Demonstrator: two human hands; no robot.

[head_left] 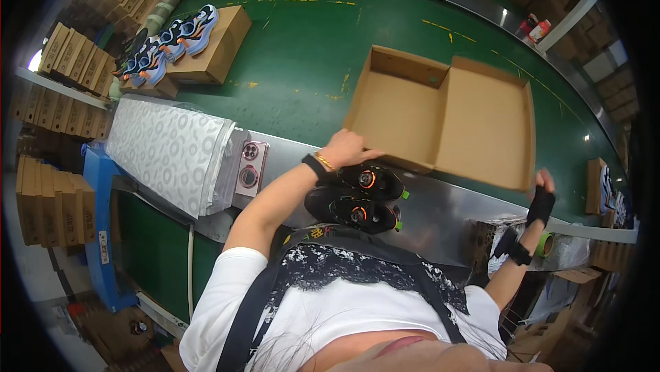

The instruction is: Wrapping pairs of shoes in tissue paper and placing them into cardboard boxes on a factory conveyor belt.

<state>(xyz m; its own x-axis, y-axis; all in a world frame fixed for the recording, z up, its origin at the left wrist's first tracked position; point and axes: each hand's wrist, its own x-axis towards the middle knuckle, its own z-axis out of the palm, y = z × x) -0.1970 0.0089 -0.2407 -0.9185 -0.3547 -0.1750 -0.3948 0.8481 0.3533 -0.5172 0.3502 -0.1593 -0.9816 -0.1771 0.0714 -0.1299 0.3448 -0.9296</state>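
An open brown cardboard shoebox (402, 107) lies on the green belt, its lid (485, 125) folded out to the right. My left hand (346, 149) is closed on the box's near left edge, fingers curled against the wall. At the lid's near right corner is my right hand (542, 193), in a black wrap, its fingers bent round the edge. Two black shoes with orange rings and green tabs, a far one (380, 181) and a near one (368, 215), sit side by side on the metal ledge just below the box, close to my left wrist.
Left of me are a stack of patterned white paper (172, 149) and a pink phone (251, 166). Blue-and-black shoes (196, 32) rest on closed boxes (223, 49) at the far left. A roll of green tape (544, 244) is near my right forearm.
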